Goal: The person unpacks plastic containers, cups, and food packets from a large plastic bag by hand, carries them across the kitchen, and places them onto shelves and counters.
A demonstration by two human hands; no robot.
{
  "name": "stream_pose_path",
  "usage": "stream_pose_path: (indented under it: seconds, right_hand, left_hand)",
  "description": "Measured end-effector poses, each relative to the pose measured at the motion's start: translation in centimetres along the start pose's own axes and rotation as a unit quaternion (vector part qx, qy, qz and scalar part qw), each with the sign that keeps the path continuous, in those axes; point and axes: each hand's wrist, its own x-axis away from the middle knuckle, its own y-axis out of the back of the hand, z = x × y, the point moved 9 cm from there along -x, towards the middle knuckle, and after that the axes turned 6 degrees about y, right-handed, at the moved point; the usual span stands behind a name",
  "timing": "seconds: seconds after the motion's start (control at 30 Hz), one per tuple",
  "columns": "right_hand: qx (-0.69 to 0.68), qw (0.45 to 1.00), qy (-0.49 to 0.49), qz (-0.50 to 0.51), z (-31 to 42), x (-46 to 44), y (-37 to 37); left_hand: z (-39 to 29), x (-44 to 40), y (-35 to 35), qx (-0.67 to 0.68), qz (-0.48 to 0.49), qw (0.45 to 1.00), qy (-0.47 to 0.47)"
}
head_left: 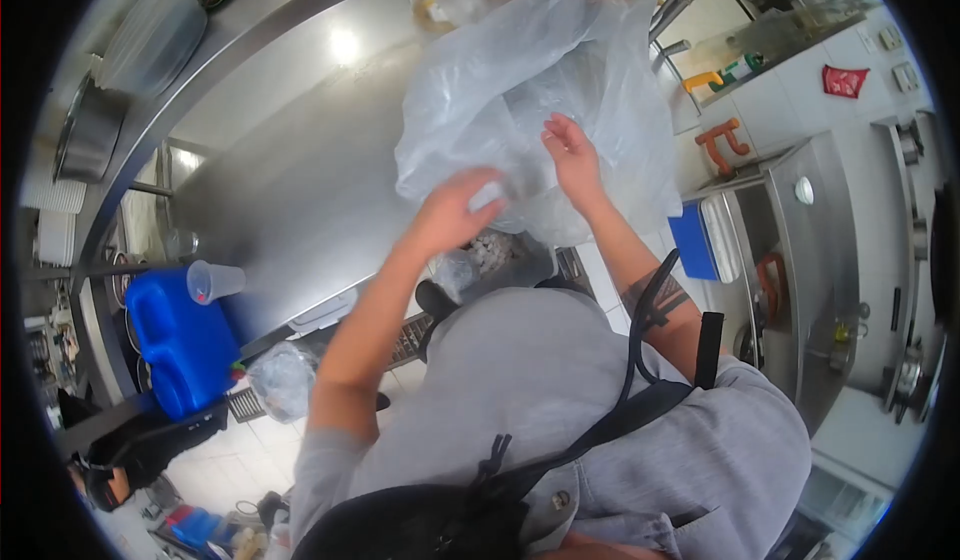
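Note:
A large translucent plastic bag (480, 70) is spread over the right part of a steel table (300, 170), its lower edge hanging over the front. My left hand (462, 208) is at the bag's near left edge, its fingers apart and slightly blurred, with no object seen in it. Over the middle of the bag is my right hand (574, 160), fingers curled with the tips close together. Whether those fingertips pinch any plastic is too small to tell. Below the hands, a container (495, 255) with greyish contents stands near my feet.
A blue jug (180, 340) and a clear plastic cup (215, 282) are at the table's left end. A steel shelf (270, 10) with a pot (90, 130) runs above. On the right are a blue box (692, 240) and a steel counter (815, 260). A filled bag (283, 380) lies low at left.

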Motion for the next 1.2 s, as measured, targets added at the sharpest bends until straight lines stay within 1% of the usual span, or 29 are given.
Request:
stream_pose_path:
  seconds: [0.03, 0.07, 0.1, 0.17, 0.2, 0.27, 0.3, 0.33, 0.37, 0.4, 0.47, 0.5, 0.53, 0.57, 0.63, 0.67, 0.7, 0.73, 0.77, 0.8, 0.83, 0.87, 0.93, 0.97, 1.0, 1.03, 1.1, 1.13, 1.2]
  right_hand:
    - [0.069, 0.996, -0.051, 0.023, -1.2, -1.0, 1.5]
    - [0.138, 0.984, -0.101, 0.047, -2.6, -1.9, 3.3]
    - [0.128, 0.985, -0.097, 0.056, -4.0, -3.3, 5.1]
    - [0.317, 0.941, -0.061, 0.101, -7.6, -6.1, 8.6]
    - [0.307, 0.944, -0.058, 0.108, -8.2, -7.4, 10.0]
    - [0.455, 0.886, -0.052, 0.077, -8.1, -10.4, 14.4]
    - [0.445, 0.892, -0.036, 0.067, -8.3, -12.1, 16.2]
    - [0.433, 0.899, -0.020, 0.057, -8.4, -13.7, 17.5]
    - [0.425, 0.902, -0.017, 0.070, -8.5, -14.8, 18.2]
    - [0.415, 0.908, 0.010, 0.053, -7.8, -15.8, 19.0]
    - [0.398, 0.916, 0.040, 0.037, -7.1, -16.9, 19.1]
    - [0.401, 0.913, 0.076, 0.023, -6.4, -17.0, 18.8]
    - [0.404, 0.908, 0.112, 0.007, -5.6, -17.0, 18.3]
    - [0.400, 0.910, 0.113, 0.009, -5.1, -16.7, 17.7]
    - [0.355, 0.921, 0.159, -0.016, -2.9, -15.6, 16.1]
    - [0.351, 0.922, 0.162, -0.014, -2.8, -15.5, 15.1]
    - [0.313, 0.929, 0.198, 0.004, -2.2, -15.4, 13.7]
    - [0.274, 0.932, 0.235, 0.022, -1.5, -15.3, 12.3]
    - [0.271, 0.932, 0.240, 0.027, -0.6, -15.5, 11.1]
    - [0.204, 0.961, 0.158, 0.103, -1.1, -16.2, 9.1]
    - [0.134, 0.972, 0.073, 0.180, -1.7, -16.4, 6.7]
    - [0.133, 0.970, 0.080, 0.188, -1.2, -17.0, 5.0]
    - [-0.038, 0.976, -0.018, 0.215, -1.9, -18.6, 0.9]
    - [-0.038, 0.973, -0.014, 0.229, -1.5, -20.0, -0.8]
    - [-0.075, 0.966, -0.073, 0.237, -2.0, -21.4, -2.6]
    - [-0.110, 0.954, -0.135, 0.245, -2.7, -22.6, -4.8]
    - [-0.121, 0.956, -0.121, 0.240, -4.5, -26.5, -8.4]
    - [-0.117, 0.952, -0.122, 0.257, -4.8, -27.7, -9.7]
    - [-0.049, 0.962, -0.106, 0.246, -4.3, -29.6, -11.1]
  left_hand:
    - [-0.1, -2.4, -1.0, -0.031, 0.013, 0.999, 0.005]
    - [1.2, -5.1, -0.9, -0.072, -0.012, 0.997, 0.015]
    - [2.7, -7.7, 0.1, -0.116, -0.038, 0.992, 0.025]
    - [3.8, -11.0, 4.2, -0.244, -0.152, 0.948, 0.137]
    - [3.1, -12.2, 6.6, -0.301, -0.199, 0.923, 0.134]
    - [0.1, -13.6, 10.6, -0.379, -0.281, 0.872, 0.128]
    - [-1.9, -13.7, 11.9, -0.403, -0.314, 0.850, 0.128]
    - [-3.6, -13.7, 12.0, -0.410, -0.313, 0.845, 0.141]
    - [-5.4, -13.7, 12.2, -0.451, -0.329, 0.813, 0.166]
    - [-6.7, -13.5, 12.4, -0.489, -0.345, 0.779, 0.187]
    - [-8.1, -13.3, 12.2, -0.519, -0.341, 0.756, 0.204]
    - [-8.7, -13.4, 12.0, -0.541, -0.336, 0.741, 0.214]
    - [-8.8, -13.3, 12.2, -0.544, -0.335, 0.738, 0.216]
    - [-8.8, -13.1, 12.3, -0.556, -0.330, 0.732, 0.216]
    - [-8.7, -12.5, 12.4, -0.570, -0.326, 0.722, 0.218]
    - [-9.0, -12.2, 12.1, -0.595, -0.315, 0.708, 0.211]
    - [-9.3, -11.9, 11.9, -0.619, -0.306, 0.694, 0.204]
    - [-9.4, -11.3, 12.0, -0.620, -0.309, 0.691, 0.207]
    - [-9.7, -10.7, 11.7, -0.612, -0.299, 0.702, 0.209]
    - [-10.0, -10.1, 11.4, -0.603, -0.289, 0.713, 0.212]
    - [-10.5, -9.4, 11.3, -0.603, -0.295, 0.708, 0.218]
    - [-11.5, -8.8, 11.1, -0.600, -0.307, 0.711, 0.201]
    - [-13.5, -7.9, 10.8, -0.598, -0.324, 0.707, 0.194]
    - [-14.9, -7.8, 10.5, -0.589, -0.327, 0.717, 0.179]
    - [-16.2, -7.8, 10.4, -0.580, -0.329, 0.726, 0.166]
    - [-17.1, -7.6, 10.8, -0.580, -0.335, 0.720, 0.181]
    - [-19.9, -8.0, 10.9, -0.575, -0.343, 0.732, 0.128]
    - [-21.5, -8.1, 11.5, -0.574, -0.347, 0.727, 0.144]
    - [-24.2, -8.8, 11.7, -0.530, -0.312, 0.773, 0.155]
